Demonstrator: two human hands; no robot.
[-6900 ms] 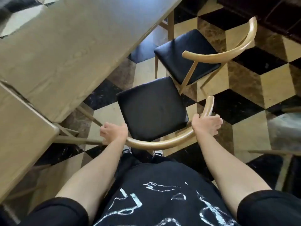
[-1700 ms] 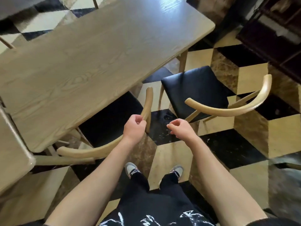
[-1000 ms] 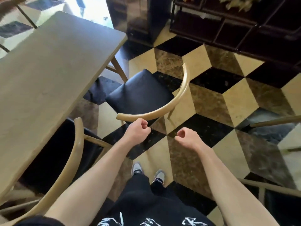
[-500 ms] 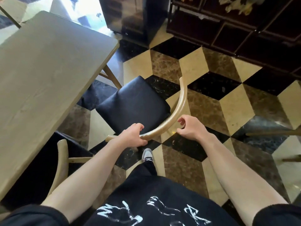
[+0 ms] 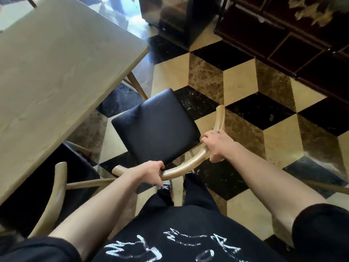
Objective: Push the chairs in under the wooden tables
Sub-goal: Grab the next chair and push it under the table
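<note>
The chair (image 5: pixel 156 127), black-cushioned with a curved wooden back rail (image 5: pixel 190 163), stands clear of the wooden table (image 5: pixel 56 76), its seat just beside the table's near corner. The left hand (image 5: pixel 151 173) is wrapped closed around the rail's left part; the right hand (image 5: pixel 217 144) is clenched on its right bend. A second chair (image 5: pixel 56 195) sits tucked beneath the table at left, on the checkered floor (image 5: pixel 245 82).

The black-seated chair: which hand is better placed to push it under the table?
The right hand: it grips the backrest's far side from the table, so pushing drives the chair toward it.
</note>
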